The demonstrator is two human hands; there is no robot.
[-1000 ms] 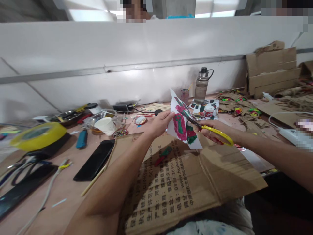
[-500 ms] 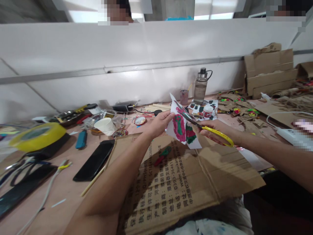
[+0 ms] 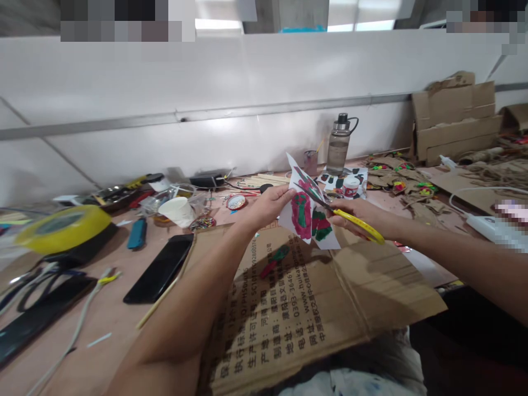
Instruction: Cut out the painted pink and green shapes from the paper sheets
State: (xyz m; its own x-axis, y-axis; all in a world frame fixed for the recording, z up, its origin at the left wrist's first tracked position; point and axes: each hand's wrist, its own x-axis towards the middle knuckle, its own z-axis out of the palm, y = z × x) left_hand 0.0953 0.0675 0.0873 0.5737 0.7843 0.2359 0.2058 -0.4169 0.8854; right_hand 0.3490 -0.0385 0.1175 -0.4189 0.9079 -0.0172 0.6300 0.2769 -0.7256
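My left hand (image 3: 270, 204) pinches the left edge of a white paper (image 3: 301, 220) painted in magenta, red and green. The paper is held up above a brown cardboard sheet (image 3: 371, 291). In my right hand (image 3: 355, 214) are scissors with yellow handles (image 3: 365, 226); their dark blades point left and lie across the upper part of the paper. A small red and green painted cutout (image 3: 275, 260) rests on the cardboard below the hands.
Left of the cardboard lie a black phone (image 3: 160, 269), a blue cutter (image 3: 137, 234) and yellow tape (image 3: 66, 228). A paper cup (image 3: 178, 211) stands behind. Farther back are a water bottle (image 3: 337, 146) and a glue jar (image 3: 351, 187). Cardboard pieces (image 3: 457, 126) stand at right.
The scissors and my right hand have shifted slightly left, so the blades reach farther over the paper. My left hand keeps its hold on the paper, nearly in place.
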